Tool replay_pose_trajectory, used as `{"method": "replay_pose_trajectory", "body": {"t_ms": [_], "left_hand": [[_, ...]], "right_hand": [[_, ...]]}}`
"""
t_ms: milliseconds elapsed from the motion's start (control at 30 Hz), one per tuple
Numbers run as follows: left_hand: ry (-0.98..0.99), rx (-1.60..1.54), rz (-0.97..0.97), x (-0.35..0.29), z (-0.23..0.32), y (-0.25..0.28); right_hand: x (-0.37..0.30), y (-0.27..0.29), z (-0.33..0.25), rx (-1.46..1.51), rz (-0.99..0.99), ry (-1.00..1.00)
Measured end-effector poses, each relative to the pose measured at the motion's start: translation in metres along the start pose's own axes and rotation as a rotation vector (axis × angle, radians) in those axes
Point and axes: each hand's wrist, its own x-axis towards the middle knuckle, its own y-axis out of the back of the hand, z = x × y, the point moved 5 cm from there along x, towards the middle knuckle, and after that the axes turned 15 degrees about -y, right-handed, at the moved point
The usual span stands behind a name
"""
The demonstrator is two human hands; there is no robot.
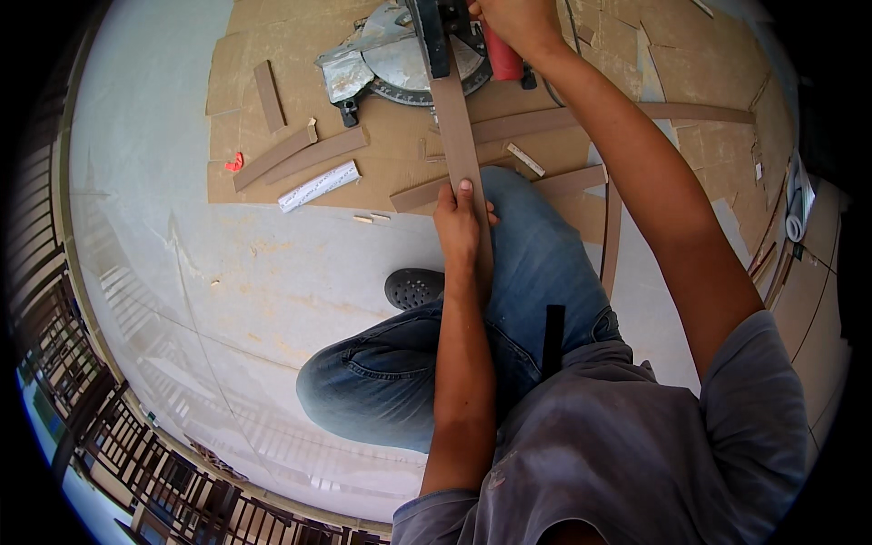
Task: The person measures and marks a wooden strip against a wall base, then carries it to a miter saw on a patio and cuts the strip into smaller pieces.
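Observation:
A long brown board (459, 136) runs from the miter saw (400, 64) back toward my body. My left hand (461, 218) is closed around it, thumb on top and fingers under the far edge, beside my bent knee. The board's far end passes under the saw's dark upper part. At the top edge of the view my right hand (520, 25) is closed at the saw's handle, just above its red motor housing (502, 56). The picture's edge cuts off part of that grip.
Cardboard sheets (245, 86) cover the floor under the saw. Brown offcuts (277, 156) and a white wrapped strip (318, 186) lie to the left. A longer brown strip (695, 112) lies right, behind my right arm. A dark railing (118, 409) curves along the left rim.

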Motion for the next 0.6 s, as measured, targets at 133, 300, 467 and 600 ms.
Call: {"method": "replay_pose_trajectory", "body": {"t_ms": [133,300,467,600], "left_hand": [[-0.003,0.008,0.0,0.0003,-0.0002,0.001],[-0.004,0.007,-0.003,0.0004,0.0018,-0.0003],[0.013,0.014,0.009,0.0024,0.0014,-0.0002],[0.01,0.024,0.005,0.0034,0.0017,-0.0007]], "right_hand": [[0.0012,-0.0007,0.0021,-0.003,0.01,0.008],[0.0005,-0.0007,0.0015,-0.005,0.012,0.025],[-0.0015,-0.0011,0.0001,-0.012,-0.006,-0.017],[0.0018,-0.0018,0.002,0.003,-0.003,0.025]]}}
